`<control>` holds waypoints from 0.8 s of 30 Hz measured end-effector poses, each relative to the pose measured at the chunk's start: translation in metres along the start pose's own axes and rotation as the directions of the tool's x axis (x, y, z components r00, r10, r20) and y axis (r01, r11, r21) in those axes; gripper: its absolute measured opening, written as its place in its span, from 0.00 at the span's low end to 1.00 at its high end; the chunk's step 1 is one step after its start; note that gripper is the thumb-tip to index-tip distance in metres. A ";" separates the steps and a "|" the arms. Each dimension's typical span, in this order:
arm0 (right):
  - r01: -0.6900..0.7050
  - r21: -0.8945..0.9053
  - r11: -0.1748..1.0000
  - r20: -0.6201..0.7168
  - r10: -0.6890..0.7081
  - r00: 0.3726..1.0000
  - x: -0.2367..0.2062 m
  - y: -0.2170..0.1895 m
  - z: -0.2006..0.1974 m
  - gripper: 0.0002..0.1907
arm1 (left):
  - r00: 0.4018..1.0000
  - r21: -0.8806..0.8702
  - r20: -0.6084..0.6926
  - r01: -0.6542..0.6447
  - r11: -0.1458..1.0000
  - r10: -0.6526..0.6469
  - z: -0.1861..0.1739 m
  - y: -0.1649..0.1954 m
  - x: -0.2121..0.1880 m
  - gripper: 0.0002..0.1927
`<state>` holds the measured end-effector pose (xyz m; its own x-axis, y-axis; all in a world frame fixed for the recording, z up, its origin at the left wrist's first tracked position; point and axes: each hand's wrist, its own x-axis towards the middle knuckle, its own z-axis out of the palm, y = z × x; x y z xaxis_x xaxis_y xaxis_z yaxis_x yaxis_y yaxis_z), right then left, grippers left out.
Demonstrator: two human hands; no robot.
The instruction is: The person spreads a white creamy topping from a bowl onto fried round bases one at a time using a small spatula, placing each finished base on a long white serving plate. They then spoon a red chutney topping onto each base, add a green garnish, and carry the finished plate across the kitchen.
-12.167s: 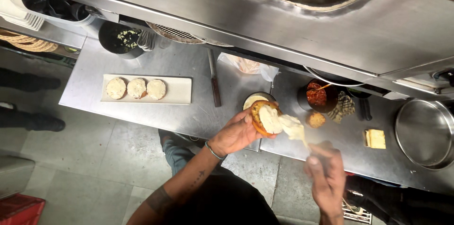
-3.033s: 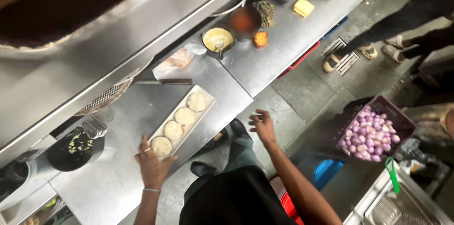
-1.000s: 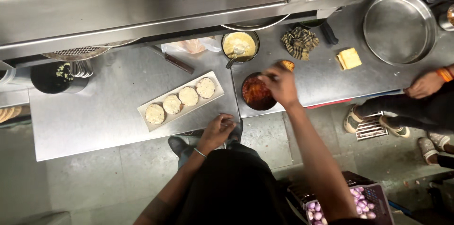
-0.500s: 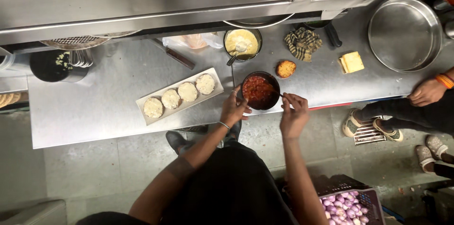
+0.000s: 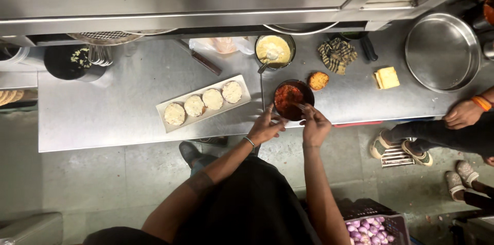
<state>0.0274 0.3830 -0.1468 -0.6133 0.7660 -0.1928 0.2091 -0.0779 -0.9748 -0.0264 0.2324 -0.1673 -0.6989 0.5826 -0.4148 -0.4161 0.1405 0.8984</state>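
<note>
A dark bowl of red sauce (image 5: pixel 291 99) sits near the front edge of the steel counter (image 5: pixel 123 101). My left hand (image 5: pixel 266 125) touches the bowl's near left rim. My right hand (image 5: pixel 314 123) is at its near right rim, fingers closed on a thin utensil that reaches into the sauce. To the left lies a long white tray (image 5: pixel 165 118) with several round, cream-topped bread pieces (image 5: pixel 203 102). Behind the sauce stands a bowl of yellow paste (image 5: pixel 275 50) with a spoon in it.
A small toasted round (image 5: pixel 318 80), a patterned cloth (image 5: pixel 337 54), a yellow block (image 5: pixel 386 77) and a large steel pan (image 5: pixel 442 51) lie to the right. A black pot (image 5: pixel 72 62) stands far left. Another person's hand (image 5: pixel 462 114) rests on the counter's right edge. A crate of onions (image 5: pixel 368 224) sits on the floor.
The sauce bowl has been pulled toward the counter's front edge. My left hand came up from below the counter to its rim, and my right hand came back to the near rim.
</note>
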 end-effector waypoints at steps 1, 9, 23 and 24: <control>-0.026 0.028 0.999 -0.003 0.026 1.000 -0.001 0.000 0.001 0.11 | 0.999 -0.015 0.045 -0.010 1.000 0.011 -0.001 0.002 -0.001 0.55; -0.203 0.220 0.954 -0.030 0.214 0.976 -0.011 0.007 -0.001 0.13 | 0.980 -0.012 0.195 -0.022 1.000 0.024 -0.007 0.007 -0.007 0.59; -0.190 0.374 0.908 0.002 0.204 0.979 -0.011 0.005 -0.019 0.16 | 0.990 -0.130 -0.070 -0.135 0.982 0.126 -0.089 0.084 0.082 0.36; -0.186 0.378 0.907 0.011 0.197 0.980 -0.010 0.006 -0.021 0.16 | 0.996 -0.153 -0.031 -0.087 0.984 0.083 -0.090 0.086 0.083 0.34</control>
<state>0.0504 0.3883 -0.1489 -0.5683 0.7287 -0.3821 0.0158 -0.4547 -0.8905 -0.1727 0.2213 -0.1375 -0.7489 0.5668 -0.3432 -0.4377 -0.0343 0.8984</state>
